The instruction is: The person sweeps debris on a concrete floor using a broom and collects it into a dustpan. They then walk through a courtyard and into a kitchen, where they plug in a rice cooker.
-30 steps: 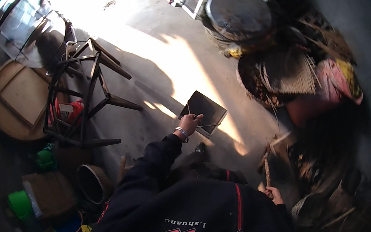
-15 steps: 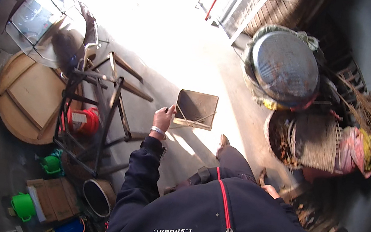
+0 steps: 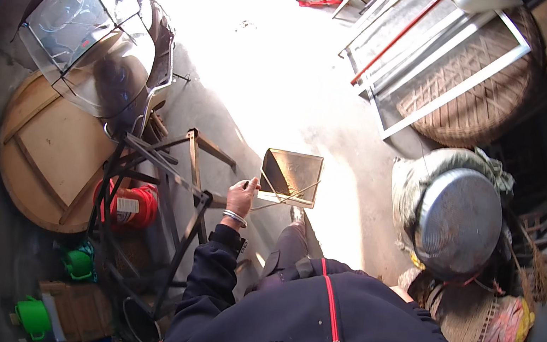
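Note:
My left hand [image 3: 241,197] is stretched out in front of me, its fingers closed around the thin rod handle of a square, open metal dustpan [image 3: 291,174]. Thin rods cross over the dustpan's near side, and some light-coloured bits seem to lie inside. Only a small part of my right hand [image 3: 401,293] shows beside my jacket on the right. Its fingers are hidden, so what it holds cannot be made out. One shoe [image 3: 297,214] of mine is just below the dustpan.
Left of my arm stand a dark stool frame [image 3: 194,194], a red bucket [image 3: 132,206] and a round wooden tabletop [image 3: 51,150]. At right are a large metal basin [image 3: 460,222] on cloth, a white metal frame [image 3: 457,75] and a woven basket [image 3: 485,97]. Sunlight glares on the floor.
My view has turned and moved forward, bringing the white frame and woven basket further in. The dustpan stays in my left hand. My right hand is more hidden, and my foot has stepped nearer the dustpan.

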A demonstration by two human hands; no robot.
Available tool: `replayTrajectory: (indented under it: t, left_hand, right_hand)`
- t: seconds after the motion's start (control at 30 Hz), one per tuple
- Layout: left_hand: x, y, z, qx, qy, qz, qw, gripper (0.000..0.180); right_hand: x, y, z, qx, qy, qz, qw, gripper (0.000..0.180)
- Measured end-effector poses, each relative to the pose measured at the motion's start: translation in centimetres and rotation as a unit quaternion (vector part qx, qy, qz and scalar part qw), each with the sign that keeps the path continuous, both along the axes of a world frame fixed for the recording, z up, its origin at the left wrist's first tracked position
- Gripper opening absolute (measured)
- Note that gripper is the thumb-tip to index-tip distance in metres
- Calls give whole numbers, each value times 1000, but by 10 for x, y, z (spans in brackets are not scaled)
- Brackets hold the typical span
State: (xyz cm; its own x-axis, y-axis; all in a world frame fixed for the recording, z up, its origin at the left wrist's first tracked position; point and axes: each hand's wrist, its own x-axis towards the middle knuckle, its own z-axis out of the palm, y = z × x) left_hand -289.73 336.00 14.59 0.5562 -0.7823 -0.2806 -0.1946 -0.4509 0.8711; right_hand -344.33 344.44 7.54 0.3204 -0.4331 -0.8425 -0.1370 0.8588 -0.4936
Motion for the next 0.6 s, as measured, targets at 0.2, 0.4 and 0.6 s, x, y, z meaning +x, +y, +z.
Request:
replayTrajectory:
  t: [0.2, 0.4, 0.6]
  left_hand:
    - [116, -140, -9, -60, -84, -32, 994, 32]
    - [229, -260, -17, -16, -51, 23, 998, 29]
    - [347, -387, -10, 15, 42, 144, 989, 30]
  right_hand:
    - [92, -116, -26, -294, 97, 180, 934, 27]
    - [154, -258, -87, -265, 49, 215, 939, 39]
    - [303, -468, -8, -202, 37, 38, 978, 29]
